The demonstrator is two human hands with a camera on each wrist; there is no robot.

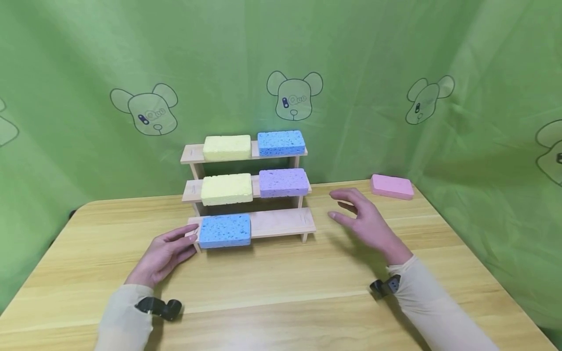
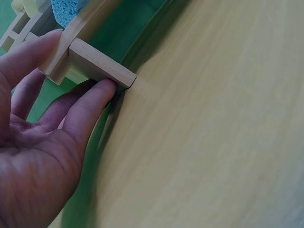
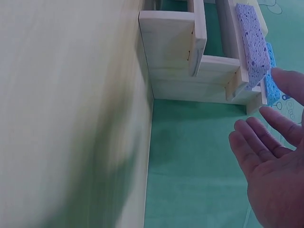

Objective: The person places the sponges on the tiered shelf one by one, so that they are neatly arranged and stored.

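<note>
A three-step wooden stand [image 1: 281,223] is at the back middle of the table. My left hand [image 1: 164,256] holds the left end of its lowest step; in the left wrist view other fingers of this hand [image 2: 42,147] touch the side panel. A blue sponge [image 1: 225,230] lies on that step's left half. The middle step carries a yellow sponge [image 1: 226,189] and a purple sponge [image 1: 283,183]. On the top step lie another yellow sponge [image 1: 227,147] and another blue sponge [image 1: 281,143]. My right hand [image 1: 366,222] holds nothing, apart from the stand on its right, fingers loosely bent.
A pink sponge [image 1: 392,187] lies at the table's back right corner, beyond the right hand. Behind the wooden table [image 1: 272,302] hangs a green curtain [image 1: 219,63] with bear-head prints, which also runs along the right side.
</note>
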